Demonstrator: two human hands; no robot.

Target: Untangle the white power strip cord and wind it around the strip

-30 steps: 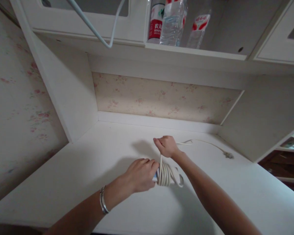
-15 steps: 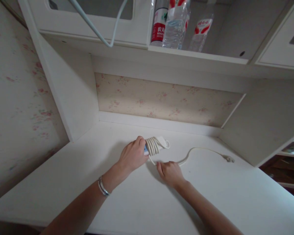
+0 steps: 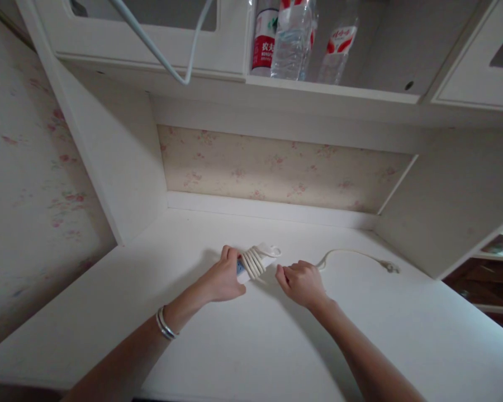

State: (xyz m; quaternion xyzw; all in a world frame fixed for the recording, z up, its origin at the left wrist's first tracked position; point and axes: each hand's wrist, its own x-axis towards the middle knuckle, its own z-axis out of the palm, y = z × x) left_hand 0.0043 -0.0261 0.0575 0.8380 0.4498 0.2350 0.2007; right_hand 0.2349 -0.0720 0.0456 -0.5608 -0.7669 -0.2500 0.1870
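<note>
Bench: white bench (image 3: 109,301), matt and bare over most of its top, set into a recess with white side panels at 9 and 3 o'clock.
Back wall: cream wallpaper (image 3: 276,167) with faint pink flowers at 12 o'clock; the same paper covers the wall at far left.
Shelf: white shelf (image 3: 331,89) above the recess at 12 o'clock, carrying three bottles (image 3: 293,39), one with a red label and two of clear plastic.
Hanger: pale wire hanger (image 3: 167,61) at 11 o'clock, in front of a cupboard door.
Power strip: white power strip (image 3: 255,259) at the middle of the bench, its cord wound round it in several turns.
Left hand: left hand (image 3: 222,276) closed round the near end of the power strip; a bangle (image 3: 164,324) sits on the wrist.
Right hand: right hand (image 3: 302,282) just to the 3 o'clock side of the power strip, fingers curled in over the cord.
Cord: loose cord (image 3: 347,254) runs from the right hand toward 2 o'clock and ends in a plug (image 3: 389,268) lying on the bench.
Hidden: the cord between the coil and the right hand is covered by the fingers; the sockets are under the left hand and the windings.
Cut off: bottle tops and the cupboard doors run past the upper edge; dark furniture at 3 o'clock is only partly seen.
</note>
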